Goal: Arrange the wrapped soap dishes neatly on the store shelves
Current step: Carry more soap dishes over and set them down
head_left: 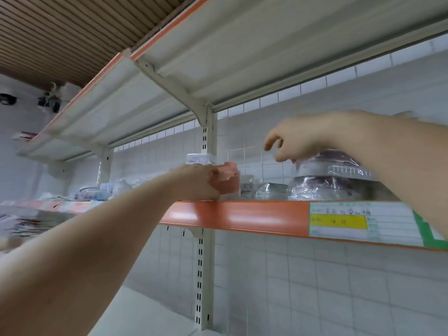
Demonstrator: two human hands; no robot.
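On the orange-edged shelf: all task items sit at about head height, seen from below and slightly blurred.
Shelf: orange-fronted shelf (242, 215) against a white tiled wall (315, 275); a second shelf (218, 57) overhangs it.
Pink soap dish: pink wrapped soap dish (229, 180) at the front edge of the shelf, just right of the slotted upright (207, 141). Its taller side runs vertically; the true long axis cannot be told from this angle.
Left hand: left hand (198, 181) has fingers curled round the left side of the pink dish, gripping it; its heel is level with the shelf lip.
Grey stack: wrapped grey soap dishes (332, 175) piled to the right, long axis running left-right along the shelf; a smaller wrapped dish (271, 190) lies between the pile and the pink one.
Right hand: right hand (298, 139) above the stack's top left corner, fingers loosely bent and spread; whether the fingertips touch the wrap cannot be told; nothing held.
Label: price label (363, 223) on the shelf front, beneath the stack.
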